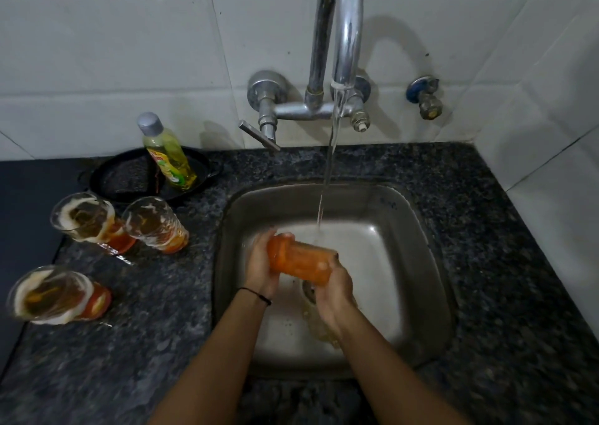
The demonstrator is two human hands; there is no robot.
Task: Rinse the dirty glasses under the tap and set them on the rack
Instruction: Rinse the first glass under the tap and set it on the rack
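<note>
An orange-tinted glass [299,261] lies on its side over the steel sink [421,262], held between both hands. My left hand [259,267] grips its base end, and my right hand [335,290] wraps its rim end. Water runs from the chrome tap [343,35] and falls just behind the glass. Three dirty glasses stand on the dark counter at the left: one at the back left [90,220], one beside it [157,223], one nearer me [55,295]. Each has foamy residue inside. No rack is in view.
A bottle of yellow dish soap [167,152] leans in a black pan [129,178] behind the glasses. A speckled granite counter [502,262] surrounds the sink. White tiled walls close the back and right. A small valve [426,97] sticks out of the wall.
</note>
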